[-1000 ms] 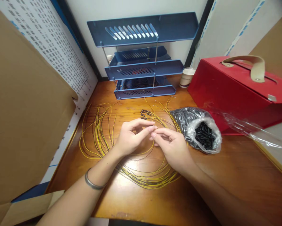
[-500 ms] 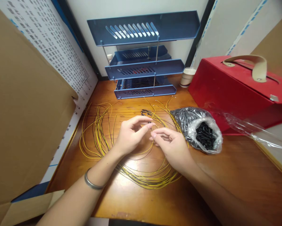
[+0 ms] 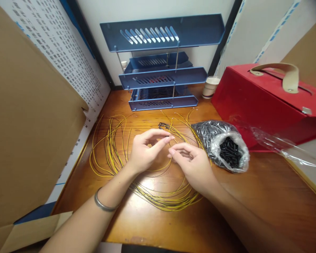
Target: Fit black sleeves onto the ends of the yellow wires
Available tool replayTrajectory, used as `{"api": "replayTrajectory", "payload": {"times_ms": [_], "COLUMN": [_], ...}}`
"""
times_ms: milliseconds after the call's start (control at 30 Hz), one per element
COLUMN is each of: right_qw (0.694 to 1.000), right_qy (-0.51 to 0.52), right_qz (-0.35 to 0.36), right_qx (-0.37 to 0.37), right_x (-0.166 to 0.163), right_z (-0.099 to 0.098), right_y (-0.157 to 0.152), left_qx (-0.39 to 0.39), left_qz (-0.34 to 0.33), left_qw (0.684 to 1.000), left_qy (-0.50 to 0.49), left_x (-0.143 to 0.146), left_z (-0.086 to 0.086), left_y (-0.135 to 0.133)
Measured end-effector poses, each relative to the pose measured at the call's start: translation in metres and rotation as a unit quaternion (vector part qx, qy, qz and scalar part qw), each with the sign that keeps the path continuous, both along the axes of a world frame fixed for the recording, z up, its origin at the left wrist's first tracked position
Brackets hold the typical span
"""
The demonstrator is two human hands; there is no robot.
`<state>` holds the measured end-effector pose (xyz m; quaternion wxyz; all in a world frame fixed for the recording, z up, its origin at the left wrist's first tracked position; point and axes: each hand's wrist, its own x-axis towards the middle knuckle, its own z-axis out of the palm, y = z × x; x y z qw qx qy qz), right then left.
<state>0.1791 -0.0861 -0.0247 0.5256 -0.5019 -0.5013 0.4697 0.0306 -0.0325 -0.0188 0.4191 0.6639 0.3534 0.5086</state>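
Wooden tabletop (image 3: 266, 182) below, left hand (image 3: 145, 150) and right hand (image 3: 193, 163) have parted, each grip pinching wire (image 3: 170, 144).

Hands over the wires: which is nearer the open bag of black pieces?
The right hand, bare-wristed; the left hand, with a grey wrist bangle, is farther from the bag.

Slim grey bangle (image 3: 102, 207) (left forearm (image 3: 85, 219))
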Motion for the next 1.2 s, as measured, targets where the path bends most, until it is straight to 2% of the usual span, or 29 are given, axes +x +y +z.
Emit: {"api": "replayTrajectory", "payload": {"times_ms": [167, 533, 800, 1000, 1200], "right_qw": [1.000, 0.996, 0.996, 0.992, 0.996], "right_qy": [-0.014, -0.042, -0.041, -0.060, -0.044], "right_qz": [-0.009, -0.028, -0.025, -0.038, -0.027], "right_qx": [0.021, 0.068, 0.077, 0.100, 0.078], "right_x": [0.0006, 0.0022, 0.0014, 0.0019, 0.0006], "right_z": [0.0000, -0.0026, -0.0007, 0.0030, 0.0022], "right_y": [-0.0013, -0.0022, -0.0026, -0.0056, -0.0049], "left_qx": [0.016, -0.021, 0.008, 0.030, 0.052], "left_qz": [-0.012, -0.050, -0.006, -0.028, -0.005], "left_qw": [1.000, 0.998, 0.999, 0.998, 0.998], "left_qy": [-0.005, -0.032, -0.040, -0.037, -0.044], "left_x": [-0.0014, -0.0008, 0.0002, 0.0029, 0.0025], "left_z": [-0.0009, -0.0018, -0.0040, -0.0028, -0.0041], "left_y": [-0.0002, -0.0024, -0.0035, -0.0074, -0.0063]}}
